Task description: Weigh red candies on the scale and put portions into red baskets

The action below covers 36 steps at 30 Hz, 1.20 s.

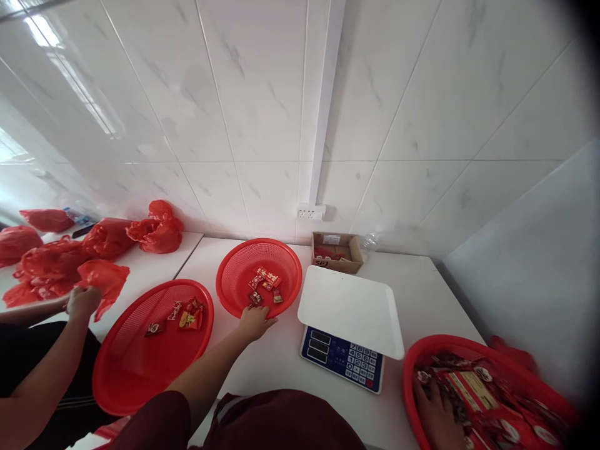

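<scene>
At the near rim of the middle red plastic basket [228, 262], my left hand [255, 322] has its fingers over the edge and its thumb outside, closed on the rim. Several small wrapped snacks [267, 277] lie in that basket, close to my fingertips. My right hand [438, 415] rests inside the right red basket [412, 356], fingers spread over a heap of red snack packets [473, 390]. Between my hands stands a digital scale [344, 359] with a white tray [351, 306] on top, its display dark.
To the left, another red basket [135, 369] holds a few packets. A co-worker's hand [84, 301] holds a red plastic bag [105, 281] beside several filled red bags [56, 259]. Behind the scale sits a small cardboard box [337, 262], near the tiled wall with a socket [310, 212].
</scene>
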Available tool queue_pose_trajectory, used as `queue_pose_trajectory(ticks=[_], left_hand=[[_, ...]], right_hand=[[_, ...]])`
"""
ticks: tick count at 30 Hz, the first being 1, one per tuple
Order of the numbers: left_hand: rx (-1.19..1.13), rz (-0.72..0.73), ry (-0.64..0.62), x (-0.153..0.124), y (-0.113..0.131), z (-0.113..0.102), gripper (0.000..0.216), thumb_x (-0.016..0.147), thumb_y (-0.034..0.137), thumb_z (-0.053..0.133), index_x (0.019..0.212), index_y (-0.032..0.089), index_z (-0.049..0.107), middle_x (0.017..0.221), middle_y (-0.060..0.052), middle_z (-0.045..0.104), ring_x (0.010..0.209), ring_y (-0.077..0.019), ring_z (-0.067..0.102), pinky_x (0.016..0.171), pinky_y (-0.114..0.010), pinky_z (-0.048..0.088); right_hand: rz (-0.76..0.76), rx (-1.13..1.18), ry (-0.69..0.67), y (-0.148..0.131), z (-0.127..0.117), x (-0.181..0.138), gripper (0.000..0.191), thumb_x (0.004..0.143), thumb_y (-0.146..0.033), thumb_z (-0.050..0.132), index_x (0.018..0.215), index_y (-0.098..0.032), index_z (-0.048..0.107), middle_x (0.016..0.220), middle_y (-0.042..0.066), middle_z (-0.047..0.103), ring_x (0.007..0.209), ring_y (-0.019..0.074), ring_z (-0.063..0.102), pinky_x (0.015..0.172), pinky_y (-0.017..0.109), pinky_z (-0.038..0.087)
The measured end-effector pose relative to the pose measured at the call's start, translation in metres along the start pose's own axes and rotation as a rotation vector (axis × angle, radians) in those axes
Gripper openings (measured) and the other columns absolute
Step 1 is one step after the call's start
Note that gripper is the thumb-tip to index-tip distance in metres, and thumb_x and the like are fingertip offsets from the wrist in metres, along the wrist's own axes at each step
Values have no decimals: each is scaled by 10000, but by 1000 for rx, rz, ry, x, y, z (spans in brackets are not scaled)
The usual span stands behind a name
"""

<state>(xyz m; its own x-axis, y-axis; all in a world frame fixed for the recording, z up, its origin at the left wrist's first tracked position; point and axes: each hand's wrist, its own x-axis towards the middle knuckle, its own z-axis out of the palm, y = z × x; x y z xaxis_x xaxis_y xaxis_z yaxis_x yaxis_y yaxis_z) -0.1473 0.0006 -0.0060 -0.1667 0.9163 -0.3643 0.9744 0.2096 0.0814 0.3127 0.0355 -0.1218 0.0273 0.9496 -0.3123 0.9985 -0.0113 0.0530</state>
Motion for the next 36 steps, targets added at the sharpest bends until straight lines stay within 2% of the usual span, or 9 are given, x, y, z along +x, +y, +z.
queue_pose_trajectory(ticks=[5,12,17,22,27,31,34,36], left_hand=[[-14,4,8,-1,0,-1,472,952,516,351,1072,154,629,1062,-133,705,1035,-287,632,884,-391,433],[-14,-26,-16,-2,3,-3,481,946,525,337,1087,165,623,1091,-127,698,1059,-280,618,911,-381,419],[-15,-35,-18,-3,3,-4,460,940,521,360,1079,171,624,1100,-120,697,1054,-283,620,916,-381,418],[-7,-30,-5,-4,4,-4,448,944,506,382,1075,156,629,1088,-137,698,1040,-287,628,900,-381,424],[-8,-35,4,-4,5,-4,437,940,495,404,1076,150,634,1083,-135,700,1037,-289,629,901,-382,424],[-10,-26,19,-2,3,1,443,938,503,401,1077,151,631,1086,-129,700,1044,-289,625,898,-384,428],[-5,-28,16,-1,2,3,450,936,515,389,1074,160,628,1087,-125,701,1031,-282,630,888,-377,436],[-1,-28,9,0,2,2,459,935,519,379,1079,160,624,1088,-126,700,1028,-283,631,882,-379,440]], right_hand=[[-26,-26,-37,3,-1,-3,606,870,-119,260,1431,-267,436,1532,126,355,1376,324,369,1003,555,394],[-23,-20,-42,6,-5,-5,593,875,-164,267,1437,-261,428,1502,121,407,1287,327,486,1019,554,396],[16,33,-91,-3,-19,-1,584,894,-234,262,1467,-258,372,1536,129,344,1250,378,511,980,584,409],[47,97,-92,-5,-21,4,569,899,-242,215,1415,-260,454,1530,138,351,1259,374,500,950,548,429],[-17,130,15,3,-11,2,537,892,-251,234,1339,-201,527,1429,163,480,1180,319,566,951,490,449],[-31,77,-34,1,-16,-3,562,901,-228,202,1350,-101,516,1421,190,481,1199,303,558,1030,429,401],[22,65,-64,-4,-24,-5,593,907,-211,173,1450,-169,406,1482,170,414,1214,340,547,994,489,423],[33,61,-59,-6,-27,-4,598,904,-194,169,1451,-206,411,1486,181,407,1211,370,546,960,535,435]])
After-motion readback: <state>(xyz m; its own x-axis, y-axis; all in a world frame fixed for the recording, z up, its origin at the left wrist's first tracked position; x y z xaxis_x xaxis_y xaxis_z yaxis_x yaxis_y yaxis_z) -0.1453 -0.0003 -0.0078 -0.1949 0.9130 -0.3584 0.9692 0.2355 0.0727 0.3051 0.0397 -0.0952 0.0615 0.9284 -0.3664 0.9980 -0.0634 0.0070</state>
